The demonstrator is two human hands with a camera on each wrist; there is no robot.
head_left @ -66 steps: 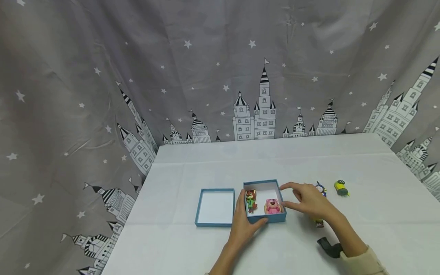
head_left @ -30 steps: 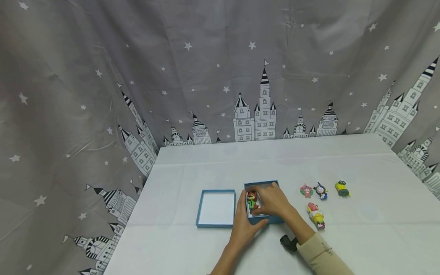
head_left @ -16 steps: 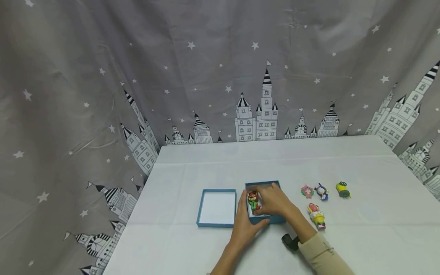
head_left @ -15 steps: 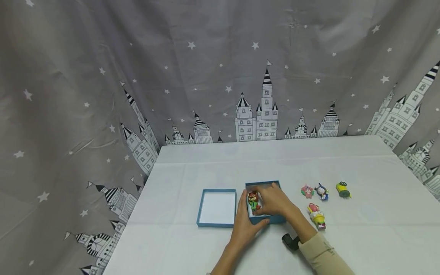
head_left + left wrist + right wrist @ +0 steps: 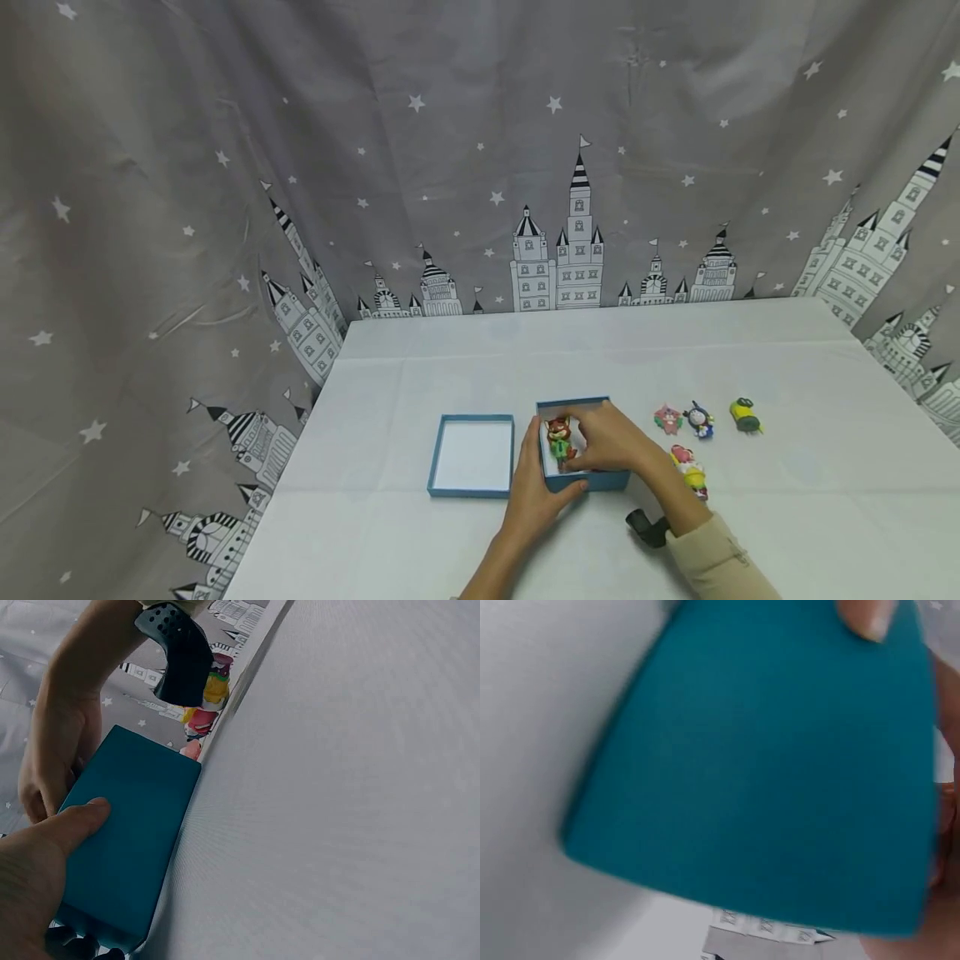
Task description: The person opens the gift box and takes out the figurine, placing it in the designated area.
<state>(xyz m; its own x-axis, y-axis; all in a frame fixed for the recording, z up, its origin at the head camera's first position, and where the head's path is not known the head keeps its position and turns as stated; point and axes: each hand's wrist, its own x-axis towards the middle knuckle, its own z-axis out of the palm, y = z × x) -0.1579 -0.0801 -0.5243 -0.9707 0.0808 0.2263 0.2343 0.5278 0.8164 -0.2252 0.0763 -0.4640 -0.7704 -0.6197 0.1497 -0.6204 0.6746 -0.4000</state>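
Observation:
A blue box (image 5: 592, 482) stands on the white table, its inside facing up. My left hand (image 5: 534, 493) grips its left side, with the thumb on the front wall; in the left wrist view that thumb lies across the teal wall (image 5: 139, 825). Inside the box is a fox figurine (image 5: 559, 442) in green clothes. My right hand (image 5: 613, 437) reaches in and pinches the fox between thumb and fingers. It covers the right part of the box's inside. The box wall (image 5: 757, 772) fills most of the right wrist view and hides the fingers' grip there.
A shallow blue lid (image 5: 471, 454) with a white inside lies left of the box. To the right are a pink figurine (image 5: 667, 419), a blue-and-white one (image 5: 700, 420), a yellow-green one (image 5: 746, 415) and an ice-cream-like one (image 5: 692, 475). A black wrist camera (image 5: 647, 528) hangs below the right wrist.
My right hand came from the box's right side into it and took hold of the fox. Lately hand and fox have shifted slightly right. The left hand has kept its grip on the box.

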